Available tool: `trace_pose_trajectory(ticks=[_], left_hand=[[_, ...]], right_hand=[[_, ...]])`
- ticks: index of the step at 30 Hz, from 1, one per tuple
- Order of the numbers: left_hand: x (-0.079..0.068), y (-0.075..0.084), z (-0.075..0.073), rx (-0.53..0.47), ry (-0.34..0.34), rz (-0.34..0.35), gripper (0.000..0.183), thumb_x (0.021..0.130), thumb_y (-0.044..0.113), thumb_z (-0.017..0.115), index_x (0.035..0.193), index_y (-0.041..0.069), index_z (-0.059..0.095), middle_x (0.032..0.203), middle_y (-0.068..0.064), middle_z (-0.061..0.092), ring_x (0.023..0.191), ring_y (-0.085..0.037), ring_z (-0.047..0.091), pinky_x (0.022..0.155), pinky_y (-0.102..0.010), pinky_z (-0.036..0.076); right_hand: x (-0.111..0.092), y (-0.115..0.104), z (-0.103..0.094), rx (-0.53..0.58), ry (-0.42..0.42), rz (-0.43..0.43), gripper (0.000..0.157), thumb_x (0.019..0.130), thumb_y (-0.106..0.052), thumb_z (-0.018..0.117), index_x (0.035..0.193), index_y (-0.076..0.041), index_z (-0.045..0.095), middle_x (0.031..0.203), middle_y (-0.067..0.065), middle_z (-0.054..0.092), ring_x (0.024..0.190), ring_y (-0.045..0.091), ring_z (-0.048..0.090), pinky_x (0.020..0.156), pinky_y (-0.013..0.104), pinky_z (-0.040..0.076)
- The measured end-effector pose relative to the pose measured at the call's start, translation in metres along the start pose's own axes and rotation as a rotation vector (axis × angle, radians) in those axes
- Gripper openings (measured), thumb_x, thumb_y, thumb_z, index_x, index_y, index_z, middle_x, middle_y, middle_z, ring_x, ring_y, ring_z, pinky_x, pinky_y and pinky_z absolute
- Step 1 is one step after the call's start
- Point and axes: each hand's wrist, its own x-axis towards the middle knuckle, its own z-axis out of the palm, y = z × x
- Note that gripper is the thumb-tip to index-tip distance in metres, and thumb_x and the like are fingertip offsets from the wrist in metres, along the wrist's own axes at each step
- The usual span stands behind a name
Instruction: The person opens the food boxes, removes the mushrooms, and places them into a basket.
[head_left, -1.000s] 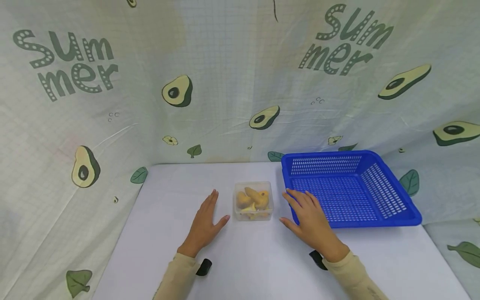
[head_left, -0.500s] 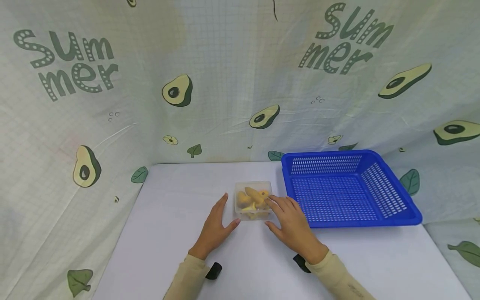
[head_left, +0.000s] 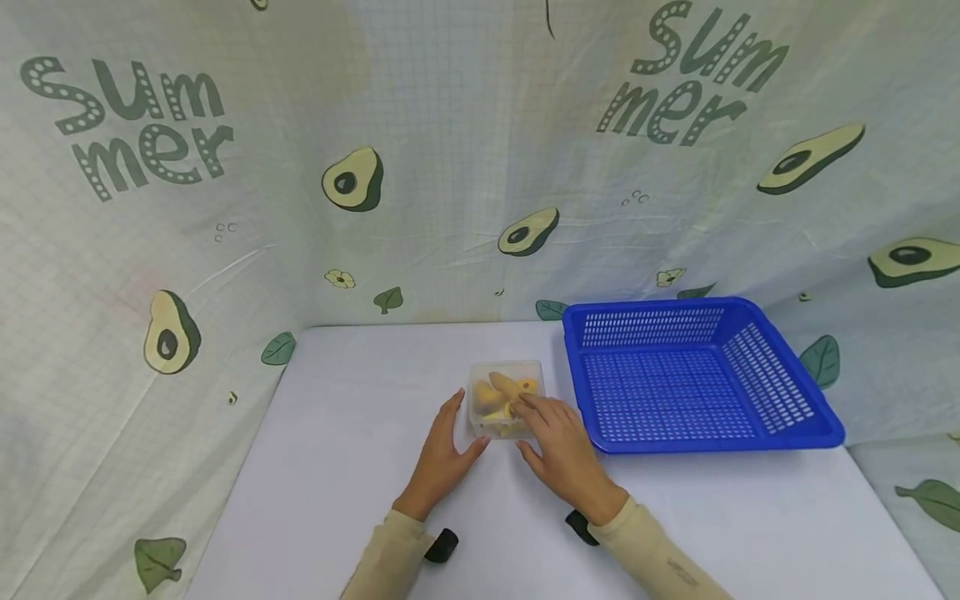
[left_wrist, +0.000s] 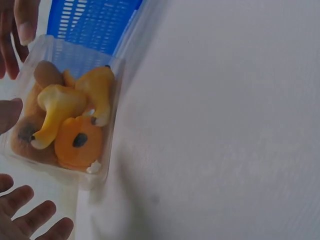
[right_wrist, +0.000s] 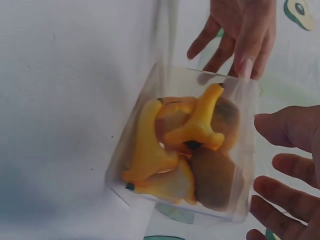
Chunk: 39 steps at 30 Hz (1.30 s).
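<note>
A clear plastic box (head_left: 525, 367) stands on the white table, holding several yellow pieces with dark tips (right_wrist: 200, 122), an orange round piece with a dark centre (left_wrist: 82, 142) and brown rounded pieces (right_wrist: 215, 180). What kind they are is unclear. At the box's left side is my left hand (head_left: 438, 462), thumb spread toward the near corner and fingers extended along the wall. My right hand (head_left: 566, 458) is at the right side, its relaxed fingers overlapping the box's right part in the head view. Whether either hand touches the box, I cannot tell.
A blue perforated plastic basket (head_left: 795, 442) stands just right of the box on the table (head_left: 360, 383). Behind and at the sides hangs a pale cloth (head_left: 442, 167) printed with avocados and leaves. A black wrist device (head_left: 442, 546) sits by the left sleeve.
Both hands have moved inward to the box, the left one rightward and the right one leftward, away from the basket's edge. The box and basket have stayed in place.
</note>
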Motion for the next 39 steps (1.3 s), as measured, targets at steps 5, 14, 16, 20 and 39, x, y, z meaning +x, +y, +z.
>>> trace_pose_trajectory(ticks=[5,14,16,20,39], left_hand=[[-0.001,0.001,0.005,-0.087,0.022,-0.018,0.082,0.097,0.020,0.079,0.162,0.003,0.033,0.162,-0.021,0.042,0.144,-0.041,0.046,0.113,-0.058,0.051],[0.001,-0.002,0.017,-0.159,0.049,-0.049,0.080,0.094,0.015,0.081,0.159,0.002,0.037,0.160,-0.022,0.044,0.141,-0.042,0.049,0.110,-0.056,0.053],[0.002,-0.001,0.018,-0.176,0.049,-0.055,0.080,0.094,0.013,0.081,0.159,0.000,0.036,0.160,-0.023,0.043,0.141,-0.043,0.050,0.110,-0.056,0.054],[0.004,0.001,0.021,-0.223,0.054,-0.071,0.079,0.094,0.008,0.081,0.159,-0.002,0.036,0.160,-0.023,0.043,0.140,-0.042,0.051,0.110,-0.054,0.054],[0.012,-0.001,0.025,-0.319,0.103,-0.119,0.072,0.092,0.006,0.082,0.153,-0.003,0.045,0.155,-0.026,0.048,0.137,-0.047,0.053,0.108,-0.054,0.056]], right_hand=[[0.000,0.002,0.008,0.019,0.020,0.013,0.062,0.074,-0.003,0.095,0.130,-0.003,0.069,0.137,0.018,0.065,0.123,0.038,0.063,0.107,0.055,0.054],[0.002,0.006,0.017,0.021,0.055,0.029,0.058,0.073,0.000,0.094,0.127,-0.004,0.071,0.137,0.016,0.066,0.124,0.037,0.063,0.105,0.054,0.056],[0.003,0.007,0.019,0.028,0.055,0.034,0.057,0.073,0.001,0.093,0.126,-0.004,0.072,0.137,0.015,0.066,0.125,0.037,0.062,0.105,0.055,0.056],[0.005,0.008,0.022,0.037,0.061,0.038,0.054,0.073,0.002,0.093,0.123,-0.004,0.073,0.137,0.014,0.067,0.127,0.036,0.061,0.105,0.055,0.056],[0.011,0.005,0.029,-0.028,0.163,0.043,0.041,0.069,0.001,0.096,0.107,-0.008,0.082,0.121,0.008,0.076,0.113,0.029,0.068,0.086,0.047,0.060]])
